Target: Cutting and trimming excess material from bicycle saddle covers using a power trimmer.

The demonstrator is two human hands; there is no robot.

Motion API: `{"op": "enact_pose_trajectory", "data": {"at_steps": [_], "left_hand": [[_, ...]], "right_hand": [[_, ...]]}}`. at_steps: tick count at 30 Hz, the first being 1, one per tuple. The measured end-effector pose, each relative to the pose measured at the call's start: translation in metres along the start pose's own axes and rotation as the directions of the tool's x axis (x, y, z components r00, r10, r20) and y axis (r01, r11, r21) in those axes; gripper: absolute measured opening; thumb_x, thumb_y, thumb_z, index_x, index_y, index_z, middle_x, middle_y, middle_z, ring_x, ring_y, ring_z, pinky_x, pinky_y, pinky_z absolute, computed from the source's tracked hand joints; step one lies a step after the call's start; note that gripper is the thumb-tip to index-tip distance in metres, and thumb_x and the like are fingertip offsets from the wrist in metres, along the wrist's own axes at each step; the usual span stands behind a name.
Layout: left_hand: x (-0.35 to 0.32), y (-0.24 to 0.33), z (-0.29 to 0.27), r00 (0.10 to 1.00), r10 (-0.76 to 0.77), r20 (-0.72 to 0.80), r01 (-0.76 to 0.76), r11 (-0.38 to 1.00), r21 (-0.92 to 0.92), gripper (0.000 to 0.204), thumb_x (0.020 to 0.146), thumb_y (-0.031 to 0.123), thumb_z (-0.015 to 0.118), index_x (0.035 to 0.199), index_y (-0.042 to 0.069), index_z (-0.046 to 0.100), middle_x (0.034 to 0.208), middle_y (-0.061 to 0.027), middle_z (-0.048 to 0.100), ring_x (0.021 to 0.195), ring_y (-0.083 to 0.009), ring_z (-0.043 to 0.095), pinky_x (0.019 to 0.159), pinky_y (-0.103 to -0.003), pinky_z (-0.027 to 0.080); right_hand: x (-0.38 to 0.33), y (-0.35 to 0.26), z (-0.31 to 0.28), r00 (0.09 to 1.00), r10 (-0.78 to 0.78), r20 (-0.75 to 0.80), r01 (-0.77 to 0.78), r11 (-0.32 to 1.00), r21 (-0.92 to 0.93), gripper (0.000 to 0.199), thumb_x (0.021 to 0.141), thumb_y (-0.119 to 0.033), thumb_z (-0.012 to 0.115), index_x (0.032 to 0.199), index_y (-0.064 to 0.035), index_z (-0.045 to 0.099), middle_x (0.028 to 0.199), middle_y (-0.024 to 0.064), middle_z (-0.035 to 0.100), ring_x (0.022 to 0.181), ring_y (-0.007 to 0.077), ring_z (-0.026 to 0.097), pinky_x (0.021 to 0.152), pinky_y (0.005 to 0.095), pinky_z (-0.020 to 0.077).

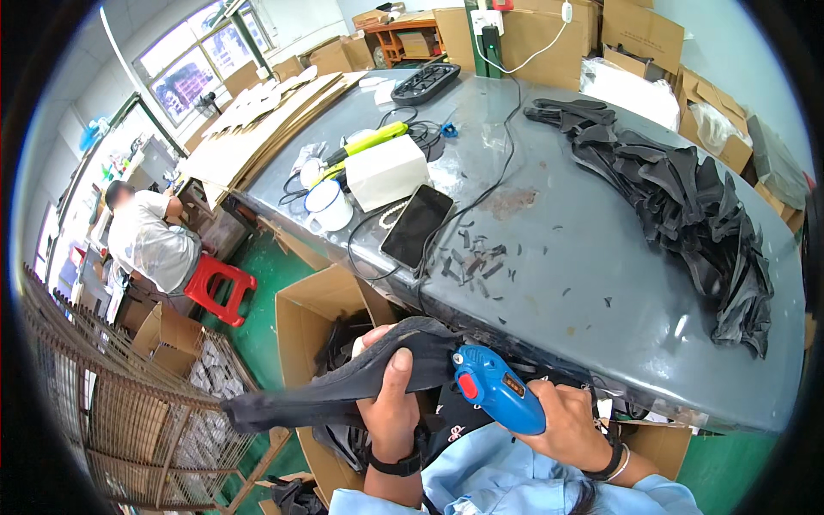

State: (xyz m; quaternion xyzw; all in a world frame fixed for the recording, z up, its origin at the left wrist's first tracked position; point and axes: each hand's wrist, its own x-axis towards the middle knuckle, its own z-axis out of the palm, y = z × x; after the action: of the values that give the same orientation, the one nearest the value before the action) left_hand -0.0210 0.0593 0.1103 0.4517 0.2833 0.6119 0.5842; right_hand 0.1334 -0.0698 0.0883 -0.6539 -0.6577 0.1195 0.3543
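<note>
My left hand (391, 410) grips a long, curved black piece (313, 405) of soft-looking material, thumb on top, its narrow end pointing left. My right hand (568, 427) is wrapped round a blue handheld power cutter (506, 396) with a red button. The cutter's head meets the right end of the black piece; its blade is hidden. Small black offcuts (472, 264) lie scattered on the grey table (601, 318) beyond my hands. On the table's right side is a long heap of similar black pieces (678, 193).
On the table stand a phone (418, 225), a white box (386, 172), an enamel mug (329, 206) and a black tray (426, 83), with cables running between. A cardboard box (322, 296) opens below my left hand. A person (150, 236) sits on a red stool (221, 287) at far left.
</note>
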Motion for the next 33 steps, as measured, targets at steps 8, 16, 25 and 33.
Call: {"op": "enact_pose_trajectory", "data": {"at_steps": [8,16,25,33], "left_hand": [[-0.006,0.000,0.008,0.994,-0.110,-0.007,0.109,0.993,-0.055,0.031,0.080,0.009,0.059,0.107,-0.003,0.050,0.100,-0.0120,0.057,0.093,-0.0189,0.056,0.087,-0.031,0.044],[0.009,0.016,-0.010,0.930,-0.324,0.175,0.257,0.911,0.322,0.020,0.080,0.002,0.061,0.099,0.001,0.058,0.086,-0.0001,0.059,0.078,-0.0067,0.053,0.071,-0.020,0.043],[0.030,-0.002,-0.035,0.734,-0.426,0.529,-0.040,0.751,0.660,0.027,0.076,-0.009,0.056,0.103,-0.004,0.059,0.097,-0.0047,0.061,0.089,-0.0106,0.056,0.078,-0.024,0.046],[0.001,-0.038,-0.022,0.863,-0.259,0.434,0.046,0.895,0.443,0.030,0.078,-0.002,0.065,0.106,-0.002,0.053,0.100,-0.0140,0.063,0.096,-0.0265,0.063,0.077,-0.030,0.050]], "right_hand": [[0.000,-0.002,0.001,0.999,0.033,0.021,-0.035,0.997,0.072,0.049,0.064,-0.025,0.081,0.092,0.0013,0.052,0.074,0.0136,0.063,0.059,0.0292,0.064,0.052,0.0336,0.0495],[0.000,0.000,-0.003,1.000,-0.016,0.021,0.016,1.000,0.010,0.049,0.060,-0.015,0.079,0.097,0.0002,0.051,0.066,0.0124,0.061,0.057,0.0289,0.062,0.052,0.0344,0.0476],[-0.005,0.001,0.002,0.997,-0.057,0.056,0.054,0.997,0.063,0.047,0.059,-0.012,0.073,0.099,-0.0008,0.050,0.065,0.0112,0.058,0.055,0.0296,0.059,0.051,0.0363,0.0448],[-0.001,-0.006,0.000,0.996,-0.019,0.081,0.001,0.977,0.213,0.049,0.062,-0.019,0.077,0.100,-0.0027,0.051,0.068,0.0123,0.061,0.058,0.0301,0.062,0.053,0.0376,0.0480]]}}
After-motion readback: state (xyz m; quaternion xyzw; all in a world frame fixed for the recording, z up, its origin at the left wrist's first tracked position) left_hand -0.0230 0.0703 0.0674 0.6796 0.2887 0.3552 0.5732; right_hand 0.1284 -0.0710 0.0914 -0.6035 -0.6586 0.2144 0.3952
